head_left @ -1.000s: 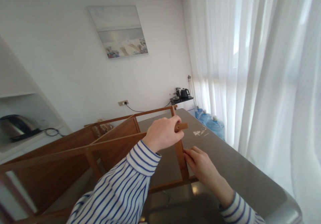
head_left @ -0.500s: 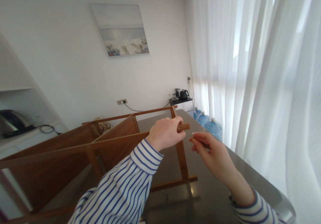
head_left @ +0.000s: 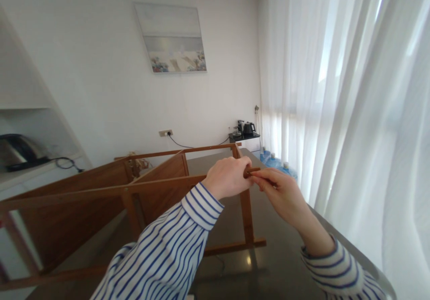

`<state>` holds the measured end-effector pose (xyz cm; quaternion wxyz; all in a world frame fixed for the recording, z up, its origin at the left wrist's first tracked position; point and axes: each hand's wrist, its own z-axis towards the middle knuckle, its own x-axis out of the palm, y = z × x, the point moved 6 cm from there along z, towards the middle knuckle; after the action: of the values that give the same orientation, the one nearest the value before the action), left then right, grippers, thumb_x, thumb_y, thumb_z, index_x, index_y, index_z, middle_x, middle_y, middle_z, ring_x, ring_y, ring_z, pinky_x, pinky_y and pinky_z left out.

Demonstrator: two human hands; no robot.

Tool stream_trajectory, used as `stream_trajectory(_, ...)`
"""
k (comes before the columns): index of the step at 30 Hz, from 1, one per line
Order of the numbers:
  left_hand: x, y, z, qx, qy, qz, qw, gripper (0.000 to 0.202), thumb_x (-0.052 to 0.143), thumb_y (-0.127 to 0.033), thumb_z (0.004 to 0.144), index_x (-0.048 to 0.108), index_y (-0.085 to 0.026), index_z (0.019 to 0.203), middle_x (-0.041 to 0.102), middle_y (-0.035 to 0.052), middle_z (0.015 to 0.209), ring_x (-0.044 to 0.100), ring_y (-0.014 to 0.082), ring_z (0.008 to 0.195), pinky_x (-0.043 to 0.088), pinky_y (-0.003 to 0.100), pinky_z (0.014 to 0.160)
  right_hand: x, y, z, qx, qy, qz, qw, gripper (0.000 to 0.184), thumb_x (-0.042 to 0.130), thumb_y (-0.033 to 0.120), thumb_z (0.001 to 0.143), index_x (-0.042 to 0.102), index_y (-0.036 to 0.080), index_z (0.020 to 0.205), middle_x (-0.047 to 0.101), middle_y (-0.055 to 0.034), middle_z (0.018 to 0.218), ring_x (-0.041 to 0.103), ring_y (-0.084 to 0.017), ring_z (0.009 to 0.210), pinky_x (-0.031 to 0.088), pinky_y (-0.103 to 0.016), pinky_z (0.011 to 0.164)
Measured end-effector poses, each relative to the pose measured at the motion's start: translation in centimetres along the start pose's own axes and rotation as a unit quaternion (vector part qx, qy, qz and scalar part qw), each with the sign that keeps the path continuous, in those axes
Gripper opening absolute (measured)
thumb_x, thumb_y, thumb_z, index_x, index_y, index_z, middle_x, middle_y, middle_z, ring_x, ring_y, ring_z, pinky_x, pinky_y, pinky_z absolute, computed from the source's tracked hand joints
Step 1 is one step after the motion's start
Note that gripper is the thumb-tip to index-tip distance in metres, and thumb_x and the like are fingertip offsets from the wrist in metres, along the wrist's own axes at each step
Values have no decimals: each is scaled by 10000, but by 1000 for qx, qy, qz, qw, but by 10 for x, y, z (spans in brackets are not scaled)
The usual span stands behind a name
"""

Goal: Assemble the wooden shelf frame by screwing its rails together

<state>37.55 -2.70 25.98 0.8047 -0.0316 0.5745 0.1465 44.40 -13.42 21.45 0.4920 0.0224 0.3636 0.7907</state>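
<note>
A brown wooden shelf frame (head_left: 157,188) lies on its side across a dark grey table (head_left: 285,250). My left hand (head_left: 227,177) is closed round the end of the frame's upper rail, whose tip (head_left: 252,170) sticks out past my fingers. My right hand (head_left: 280,193) comes in from the right with its fingertips pinched together, touching that rail tip. Whatever the right fingers pinch is too small to make out. Both sleeves are striped blue and white.
White curtains (head_left: 352,103) hang along the right. Blue water bottles (head_left: 277,162) stand on the floor behind the table, beside a small stand with a black kettle (head_left: 247,128). A picture (head_left: 173,38) hangs on the wall. Another kettle (head_left: 16,150) sits at far left.
My right hand rose from the frame's upright near the tabletop and moved left up to the rail tip. My left hand has kept its hold on the rail.
</note>
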Motion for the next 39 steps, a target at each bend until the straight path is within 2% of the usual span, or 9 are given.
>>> stream_trajectory(5, 2, 3, 0, 12, -3, -8, 1000, 321, 484, -498, 776, 569, -289, 1006, 680, 34, 834, 650, 267, 769, 464, 327, 615, 1, 4, 5, -12, 7, -10, 1000, 178, 559, 284, 868, 704, 240, 961, 693, -32, 962, 631, -168, 878, 485, -289, 780)
stream_trajectory(14, 2, 5, 2, 30, -9, -34, 999, 276, 538, -457, 732, 582, -279, 938, 659, 30, 789, 626, 241, 712, 406, 293, 546, 4, 8, 10, -9, 23, -47, 999, 136, 581, 263, 851, 702, 245, 909, 693, -11, 920, 625, -158, 851, 470, -286, 771)
stream_trajectory(27, -1, 5, 2, 39, -5, -68, 997, 265, 581, -441, 710, 604, -247, 890, 660, 33, 797, 614, 208, 714, 364, 259, 531, 6, 7, 16, 92, 37, -110, 989, 120, 602, 320, 817, 687, 239, 789, 668, 19, 735, 579, -151, 660, 409, -275, 615)
stream_trajectory(35, -3, 4, 2, 46, -3, -74, 996, 273, 572, -434, 711, 600, -247, 908, 664, 32, 795, 619, 212, 724, 380, 264, 545, 3, 22, 14, 47, 27, -204, 977, 140, 546, 261, 848, 672, 222, 801, 662, -6, 795, 596, -171, 758, 405, -283, 669)
stream_trajectory(39, -4, 4, 1, 45, -7, -70, 997, 273, 559, -427, 719, 598, -248, 922, 670, 36, 818, 624, 215, 733, 395, 268, 558, 3, 25, 12, 46, 23, -231, 972, 155, 535, 274, 858, 673, 227, 806, 663, -10, 807, 602, -171, 750, 408, -281, 667)
